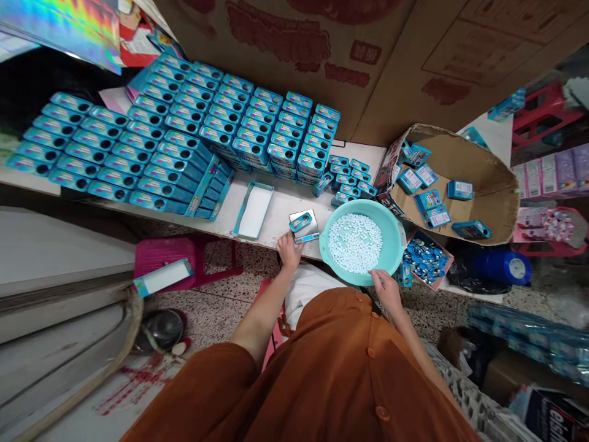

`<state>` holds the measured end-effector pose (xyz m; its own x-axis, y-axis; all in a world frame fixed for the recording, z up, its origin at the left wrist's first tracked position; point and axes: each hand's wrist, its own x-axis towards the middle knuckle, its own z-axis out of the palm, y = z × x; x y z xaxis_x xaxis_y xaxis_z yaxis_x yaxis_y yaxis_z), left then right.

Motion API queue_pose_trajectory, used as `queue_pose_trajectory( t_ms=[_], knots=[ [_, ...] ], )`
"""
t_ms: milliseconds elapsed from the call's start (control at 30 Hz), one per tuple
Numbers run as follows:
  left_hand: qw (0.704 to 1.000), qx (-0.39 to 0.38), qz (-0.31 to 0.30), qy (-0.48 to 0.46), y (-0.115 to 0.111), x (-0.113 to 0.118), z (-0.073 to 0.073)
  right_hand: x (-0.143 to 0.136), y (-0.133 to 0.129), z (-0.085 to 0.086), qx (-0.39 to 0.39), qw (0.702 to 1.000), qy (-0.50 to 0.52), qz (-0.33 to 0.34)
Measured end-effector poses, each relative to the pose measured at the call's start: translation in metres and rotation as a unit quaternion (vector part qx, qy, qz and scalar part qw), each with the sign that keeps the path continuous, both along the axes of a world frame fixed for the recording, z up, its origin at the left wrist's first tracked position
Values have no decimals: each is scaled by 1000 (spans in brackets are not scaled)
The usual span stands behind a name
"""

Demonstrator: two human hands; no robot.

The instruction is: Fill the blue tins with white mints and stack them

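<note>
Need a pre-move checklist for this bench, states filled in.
1. Blue box lying on the silver pad: ok.
2. Left hand at the pad's near edge: ok.
3. Reading on the pad's blue strip: cannot tell, too small.
4. White pellets available in the green basin: ok, many.
5. Right hand holding pellets: cannot tell, fingertips at the basin's near rim.
6. Boxes in the carton lined up: not ok, jumbled.

My bare left forearm (264, 304) extends forward, slanting inward; my left hand (288, 250) shows its back, fingers directed away from me. My right forearm (411, 334) also slants inward, my right hand (387, 290) bent, fingertips angled forward and leftward.
</note>
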<state>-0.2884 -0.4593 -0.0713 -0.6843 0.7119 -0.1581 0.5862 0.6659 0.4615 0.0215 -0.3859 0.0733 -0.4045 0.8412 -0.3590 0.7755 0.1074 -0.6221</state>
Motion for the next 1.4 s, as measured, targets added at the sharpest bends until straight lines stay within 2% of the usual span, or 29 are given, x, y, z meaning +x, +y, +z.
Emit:
queue_pose_trajectory(
  t_ms=[167, 267, 367, 467, 533, 600, 667, 767, 900, 967, 1067, 1133, 1167, 1200, 1267, 1333, 1400],
  knots=[
    [998, -15, -52, -15, 19, -35, 0, 4, 0, -5, -2, 1000, 5, 7],
    [996, -20, -83, -17, 16, -44, 1, 2, 4, -16, -5, 1000, 7, 4],
    [997, -25, -77, -18, -4, -36, 6, -16, 16, -43, -7, 1000, 19, 20],
    [996, -37, -74, -29, -37, -18, 14, -48, 27, -76, -22, 999, 24, 32],
    [995, -43, -77, -44, -61, -7, 21, -72, 28, -94, -25, 999, -14, 22],
    [994, -45, -81, -55, -85, -3, 26, -92, 24, -104, -24, 998, -48, 25],
    [995, -52, -62, -54, -104, -6, 30, -104, 18, -109, -39, 997, -63, 30],
    [996, -64, -31, -54, -122, -25, 35, -112, 13, -109, -79, 994, -71, 12],
    [994, -62, -63, -64, -126, -60, 41, -109, 14, -105, -87, 994, -53, -26],
    [992, -57, -89, -66, -126, -78, 45, -107, 14, -100, -67, 994, -42, -78],
    [989, -41, -127, -70, -127, -104, 50, -105, 14, -92, -32, 978, -6, -205],
    [986, -33, -147, -71, -130, -122, 52, -108, 14, -86, -37, 948, 53, -311],
    [985, -33, -155, -71, -132, -132, 53, -111, 14, -82, -55, 923, 96, -368],
    [984, -34, -160, -71, -134, -141, 53, -114, 14, -79, -82, 890, 146, -424],
    [983, -42, -164, -74, -140, -160, 53, -126, 16, -70, -153, 804, 266, -509],
    [983, -50, -161, -78, -147, -175, 52, -141, 19, -59, -235, 713, 383, -538],
    [983, -54, -154, -84, -153, -185, 52, -161, 24, -47, -301, 640, 477, -522]
  ],
)
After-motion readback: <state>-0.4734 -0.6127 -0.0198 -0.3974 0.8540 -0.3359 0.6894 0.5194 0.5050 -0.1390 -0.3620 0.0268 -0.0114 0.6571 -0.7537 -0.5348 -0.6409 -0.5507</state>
